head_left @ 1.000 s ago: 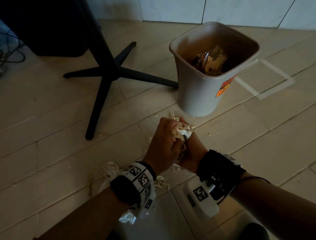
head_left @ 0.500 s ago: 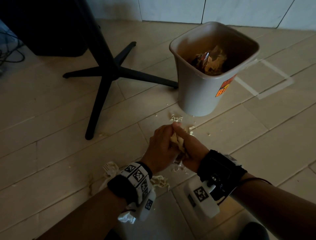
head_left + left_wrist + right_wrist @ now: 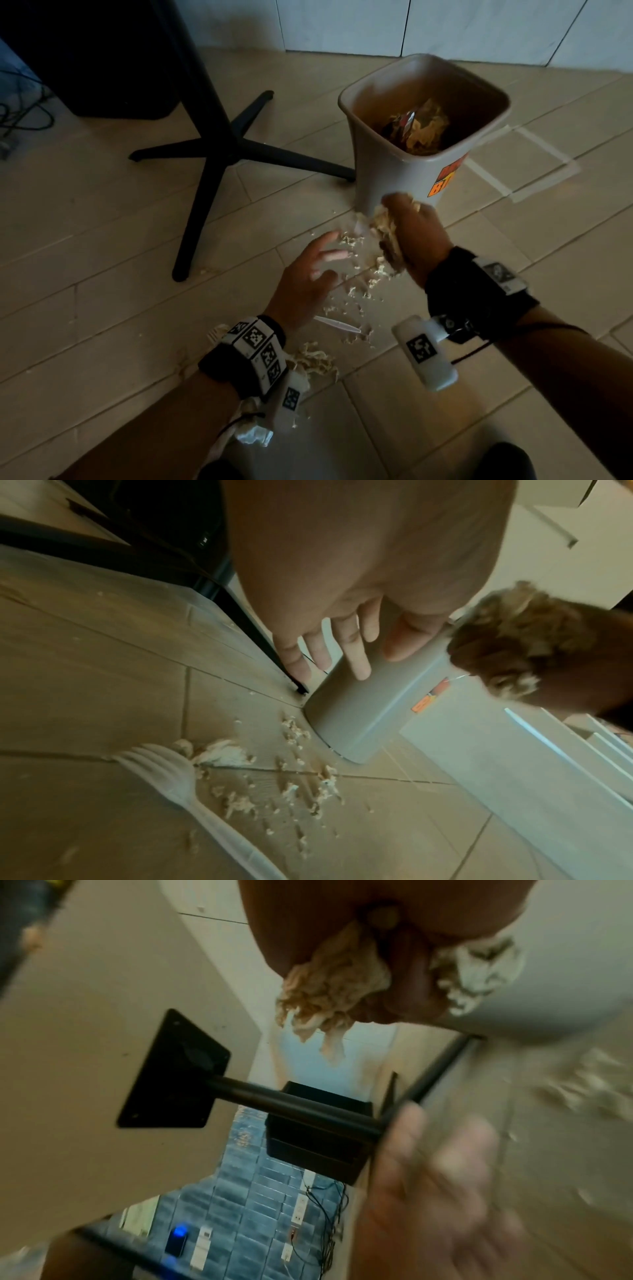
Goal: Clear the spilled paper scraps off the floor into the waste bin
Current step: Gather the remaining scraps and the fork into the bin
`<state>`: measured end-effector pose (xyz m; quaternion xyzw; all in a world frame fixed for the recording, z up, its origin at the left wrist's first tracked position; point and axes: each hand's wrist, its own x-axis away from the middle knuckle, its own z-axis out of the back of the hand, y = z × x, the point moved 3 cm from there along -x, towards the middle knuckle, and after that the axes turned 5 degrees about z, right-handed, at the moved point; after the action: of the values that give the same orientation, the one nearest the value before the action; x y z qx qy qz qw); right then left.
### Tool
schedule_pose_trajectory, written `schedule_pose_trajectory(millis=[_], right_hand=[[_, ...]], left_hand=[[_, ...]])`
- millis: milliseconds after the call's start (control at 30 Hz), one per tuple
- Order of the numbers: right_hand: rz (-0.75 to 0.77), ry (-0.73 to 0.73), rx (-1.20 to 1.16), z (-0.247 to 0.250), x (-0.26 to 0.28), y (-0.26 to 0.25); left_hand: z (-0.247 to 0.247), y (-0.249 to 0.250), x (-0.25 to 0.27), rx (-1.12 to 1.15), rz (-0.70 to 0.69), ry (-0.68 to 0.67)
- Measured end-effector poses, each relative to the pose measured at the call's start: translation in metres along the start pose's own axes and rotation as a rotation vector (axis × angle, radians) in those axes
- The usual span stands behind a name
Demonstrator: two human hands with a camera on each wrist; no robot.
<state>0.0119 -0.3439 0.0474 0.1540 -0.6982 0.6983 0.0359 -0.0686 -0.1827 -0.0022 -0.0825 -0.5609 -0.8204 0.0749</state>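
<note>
My right hand (image 3: 409,233) grips a wad of shredded paper scraps (image 3: 385,229), raised in front of the grey waste bin's (image 3: 387,178) near wall. In the right wrist view the scraps (image 3: 329,988) bulge out between my curled fingers. My left hand (image 3: 315,267) hovers open with fingers spread, just left of the right hand, holding nothing; its fingers (image 3: 356,647) show straight in the left wrist view. Loose scraps (image 3: 356,281) lie scattered on the floor below both hands. The bin holds crumpled waste (image 3: 421,130).
A white plastic fork (image 3: 192,785) lies on the tiles near the scraps. More paper (image 3: 315,359) sits by my left wrist, and a crumpled white piece (image 3: 253,437) lies beneath the left forearm. A black table base (image 3: 219,150) stands left of the bin. White tape (image 3: 524,164) marks the floor at right.
My hands were pressed together around the scraps; now they have parted. The right hand lifted toward the bin with the wad, the left hand opened, and small scraps dropped to the floor.
</note>
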Motion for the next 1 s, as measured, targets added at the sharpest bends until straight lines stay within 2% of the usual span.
schedule_pose_trajectory(millis=[100,233,367,500,633,800,900,1000], right_hand=[[0.232,0.023,0.122,0.01,-0.004,-0.046],[0.484,0.074,0.18,0.016,-0.022,-0.105],[0.58,0.089,0.36,0.019,-0.051,-0.141],[0.677,0.152,0.602,0.025,-0.077,-0.151],[0.556,0.115,0.699,0.031,-0.097,-0.14],[0.346,0.046,0.971,0.04,-0.105,-0.119],[0.293,0.021,1.04,0.039,-0.098,-0.112],[0.331,0.005,1.098,0.035,-0.084,-0.109]], left_hand=[[0.01,-0.019,-0.002,-0.117,0.04,0.088],[0.017,-0.044,-0.001,-0.167,0.106,0.103],[0.024,-0.062,0.001,-0.244,0.131,0.127],[0.031,-0.07,0.001,-0.291,0.162,0.136],[0.038,-0.078,0.0,-0.326,0.177,0.134],[0.046,-0.087,0.004,-0.334,0.198,0.122],[0.055,-0.097,0.005,-0.372,0.231,0.121],[0.071,-0.11,0.008,-0.367,0.244,0.15]])
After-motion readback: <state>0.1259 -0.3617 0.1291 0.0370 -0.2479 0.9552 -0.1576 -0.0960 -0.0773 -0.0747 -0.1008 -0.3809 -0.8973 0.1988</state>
